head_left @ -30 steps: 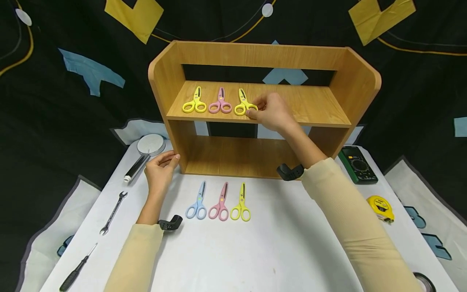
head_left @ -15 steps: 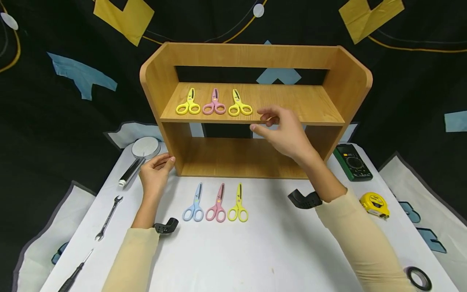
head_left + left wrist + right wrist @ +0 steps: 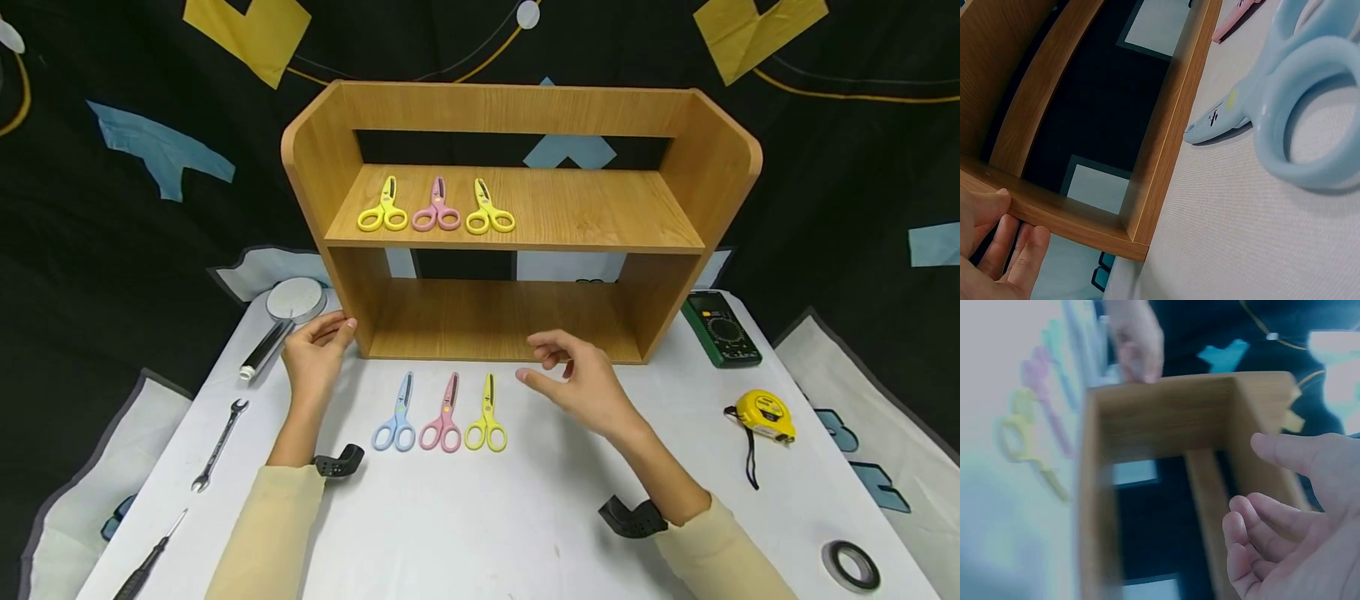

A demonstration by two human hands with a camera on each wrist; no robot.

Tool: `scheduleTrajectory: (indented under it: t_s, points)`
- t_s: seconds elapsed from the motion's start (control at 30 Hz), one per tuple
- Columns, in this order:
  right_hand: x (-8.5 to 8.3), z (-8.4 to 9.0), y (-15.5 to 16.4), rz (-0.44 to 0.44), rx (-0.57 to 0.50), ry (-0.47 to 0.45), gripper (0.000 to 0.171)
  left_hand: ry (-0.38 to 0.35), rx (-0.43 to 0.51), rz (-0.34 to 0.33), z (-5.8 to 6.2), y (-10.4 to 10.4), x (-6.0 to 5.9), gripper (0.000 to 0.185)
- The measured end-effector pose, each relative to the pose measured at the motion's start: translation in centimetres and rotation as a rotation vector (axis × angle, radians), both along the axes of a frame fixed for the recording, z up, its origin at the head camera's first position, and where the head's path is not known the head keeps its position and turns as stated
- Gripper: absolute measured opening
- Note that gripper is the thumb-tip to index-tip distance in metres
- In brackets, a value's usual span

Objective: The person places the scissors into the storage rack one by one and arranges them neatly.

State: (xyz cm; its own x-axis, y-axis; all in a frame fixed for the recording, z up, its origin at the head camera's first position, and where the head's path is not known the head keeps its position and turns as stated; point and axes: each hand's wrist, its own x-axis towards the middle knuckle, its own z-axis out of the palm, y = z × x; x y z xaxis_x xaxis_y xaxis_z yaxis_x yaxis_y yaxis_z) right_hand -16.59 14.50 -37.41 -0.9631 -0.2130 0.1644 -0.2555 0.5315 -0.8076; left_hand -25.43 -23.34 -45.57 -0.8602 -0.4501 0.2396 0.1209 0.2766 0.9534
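Note:
A two-tier wooden desk shelf (image 3: 495, 333) stands at the back of the table. My left hand (image 3: 313, 354) holds its left side panel low at the front edge, thumb and fingers (image 3: 1029, 259) on either side of the edge in the left wrist view. My right hand (image 3: 581, 383) hovers before the lower tier with loosely bent fingers and nothing in them. On the upper tier lie yellow scissors (image 3: 382, 208), pink scissors (image 3: 437, 208) and more yellow scissors (image 3: 489, 212). Blue scissors (image 3: 395, 417), pink scissors (image 3: 442, 417) and yellow scissors (image 3: 487, 417) lie on the table.
Left of the shelf lie a magnifying glass (image 3: 296, 300), a wrench (image 3: 220, 446) and a screwdriver (image 3: 150, 562). On the right are a multimeter (image 3: 722, 329), a tape measure (image 3: 763, 417) and a roll of black tape (image 3: 851, 567). Dark cloth hangs behind.
My right hand has let go of the right-hand yellow scissors on the upper tier and come down toward the table. The left hand stays at the shelf's side.

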Motion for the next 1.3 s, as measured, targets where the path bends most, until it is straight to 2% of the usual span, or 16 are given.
scheduleTrajectory:
  t_s: [0.13, 0.3, 0.5, 0.9, 1.3]
  points:
    - [0.7, -3.1, -0.5, 0.01, 0.007, -0.056, 0.05, 0.017, -0.002, -0.005, 0.2, 0.0, -0.1, 0.028]
    - [1.4, -6.4, -1.4, 0.065, 0.021, -0.134, 0.058, 0.017, -0.002, -0.006, 0.5, 0.0, -0.1, 0.028]
    - [1.8, -8.8, -2.3, 0.093, 0.028, -0.182, 0.065, -0.009, -0.01, -0.001, 0.8, -0.1, -0.1, 0.029]
    - [1.4, -10.8, -3.8, 0.071, 0.087, -0.183, 0.053, -0.022, -0.002, 0.007, 0.8, 0.0, 0.0, 0.031]
    - [1.4, -10.6, -4.8, -0.022, 0.18, -0.18, 0.035, -0.022, 0.003, 0.01, 0.2, 0.0, 0.2, 0.03]
